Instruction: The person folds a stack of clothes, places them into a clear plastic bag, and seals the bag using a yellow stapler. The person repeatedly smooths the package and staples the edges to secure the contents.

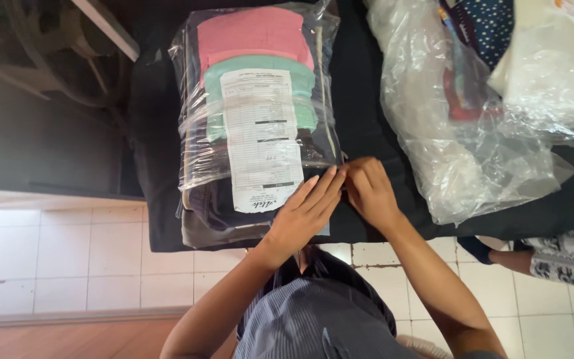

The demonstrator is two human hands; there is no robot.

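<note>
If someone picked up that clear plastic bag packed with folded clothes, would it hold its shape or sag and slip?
The clear bag of folded clothes would probably sag a little, since it holds only soft fabric. Its glossy, crinkled film looks slippery. It seems unlikely to roll or tip, lying flat on the dark table. Both the left hand and the right hand pinch its edge.

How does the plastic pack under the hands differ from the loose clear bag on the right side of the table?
The wrapped pack is taut and flat, with folded pink, green and dark cloth stacked inside and a white printed sheet on top; the loose bag is crumpled and slack, its contents bunched. Both hands, left and right, meet at the pack's lower right edge; nothing touches the loose bag. Both are clear plastic, holding cloth, on the dark tabletop.
</note>
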